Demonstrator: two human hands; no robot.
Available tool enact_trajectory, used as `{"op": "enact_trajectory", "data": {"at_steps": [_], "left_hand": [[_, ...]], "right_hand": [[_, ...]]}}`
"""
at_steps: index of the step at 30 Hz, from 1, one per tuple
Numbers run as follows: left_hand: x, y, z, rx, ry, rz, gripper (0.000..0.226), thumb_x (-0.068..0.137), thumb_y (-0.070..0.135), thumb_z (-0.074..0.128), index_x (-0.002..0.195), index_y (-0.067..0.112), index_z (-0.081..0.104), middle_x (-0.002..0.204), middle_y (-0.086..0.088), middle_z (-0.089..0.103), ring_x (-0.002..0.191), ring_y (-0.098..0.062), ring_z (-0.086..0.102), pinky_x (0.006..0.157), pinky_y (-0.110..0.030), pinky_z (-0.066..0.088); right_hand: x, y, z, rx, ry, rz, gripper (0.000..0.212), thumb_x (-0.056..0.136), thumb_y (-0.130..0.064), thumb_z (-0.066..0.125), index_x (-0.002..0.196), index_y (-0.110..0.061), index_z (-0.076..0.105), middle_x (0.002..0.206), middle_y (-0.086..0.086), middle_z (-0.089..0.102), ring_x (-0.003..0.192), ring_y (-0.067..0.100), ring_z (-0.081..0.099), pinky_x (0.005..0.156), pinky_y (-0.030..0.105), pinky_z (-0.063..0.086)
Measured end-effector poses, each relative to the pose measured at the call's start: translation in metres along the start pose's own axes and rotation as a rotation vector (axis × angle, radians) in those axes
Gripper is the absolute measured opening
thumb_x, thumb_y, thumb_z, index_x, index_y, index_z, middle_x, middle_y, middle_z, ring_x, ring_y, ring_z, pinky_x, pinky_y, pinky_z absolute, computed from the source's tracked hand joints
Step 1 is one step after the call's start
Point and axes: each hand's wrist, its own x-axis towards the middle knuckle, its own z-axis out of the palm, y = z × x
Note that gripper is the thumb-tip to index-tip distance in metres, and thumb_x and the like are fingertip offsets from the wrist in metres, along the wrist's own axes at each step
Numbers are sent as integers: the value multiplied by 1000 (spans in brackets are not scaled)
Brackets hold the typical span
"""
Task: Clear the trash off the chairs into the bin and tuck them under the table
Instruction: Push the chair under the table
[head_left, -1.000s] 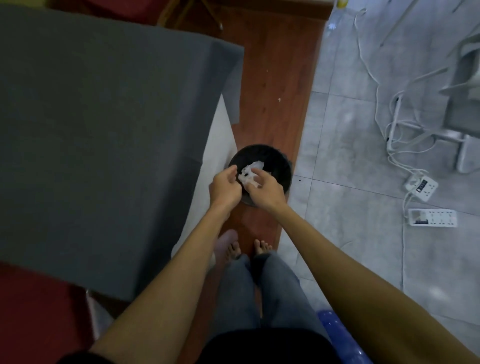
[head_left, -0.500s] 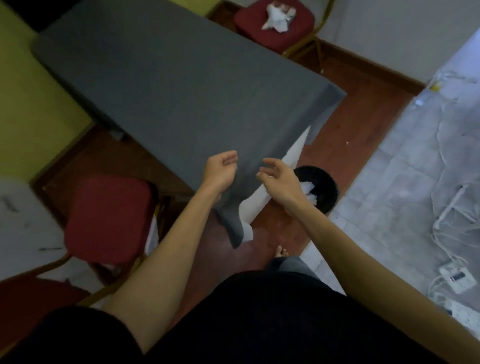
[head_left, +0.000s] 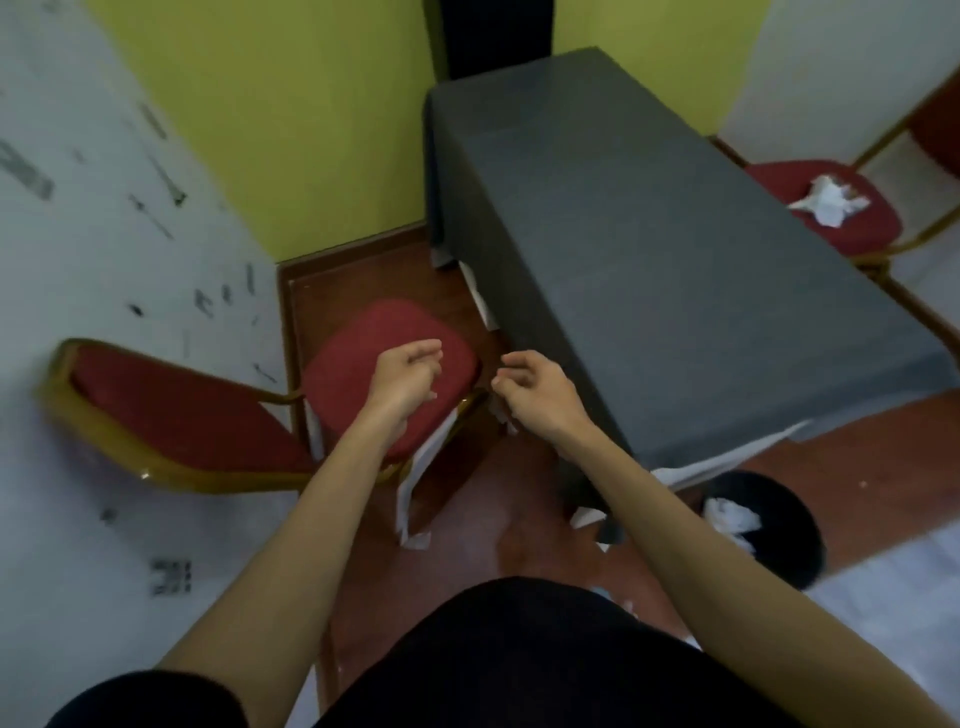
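A red-cushioned chair (head_left: 358, 353) with a gold frame stands left of the grey-clothed table (head_left: 649, 249), its seat bare. My left hand (head_left: 405, 376) hovers over that seat, fingers loosely curled and holding nothing. My right hand (head_left: 535, 392) hangs between the chair and the table's edge, also loosely curled and without anything in it. The black bin (head_left: 789, 556) sits on the floor at the lower right with crumpled white paper (head_left: 732, 519) inside. A second red chair (head_left: 857, 228) beyond the table's far side carries a crumpled white paper wad (head_left: 828, 200).
A white wall with dark marks (head_left: 104, 234) runs along the left, and a yellow-green wall (head_left: 291, 114) stands behind. White paper strips (head_left: 415, 493) hang under the near chair and the table's cloth. The floor is red-brown wood (head_left: 493, 530).
The view swung left from the bin to the near chair. Both hands left the bin, where the white paper now lies, and moved over the chair seat.
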Motion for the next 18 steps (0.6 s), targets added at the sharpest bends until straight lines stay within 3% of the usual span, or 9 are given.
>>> {"op": "enact_trajectory", "data": {"at_steps": [8,13,18], "left_hand": [[-7,-51,-134,-89,194,-70,36,94,3,53,122,20,68,127,0,68,114,-16,63,93,-44,57],[-9,-67,-189,-117,307,-85,35,93,5,55,121,20,69,127,1,67,112,-15,62,93,-41,57],[-19,-78,-241,-153,483,-89,34,95,8,55,125,15,68,124,-1,67,106,-13,61,98,-44,54]], "right_hand": [[-1,-42,138,-194,-192,-103,41,94,-31,68,133,-23,61,124,-4,71,117,14,64,102,34,51],[-6,-61,191,-337,-327,-189,39,96,-30,68,133,-19,63,124,-1,71,119,15,63,92,24,46],[2,-86,240,-464,-526,-289,44,94,-32,70,134,-17,62,127,1,71,121,19,64,97,26,46]]}}
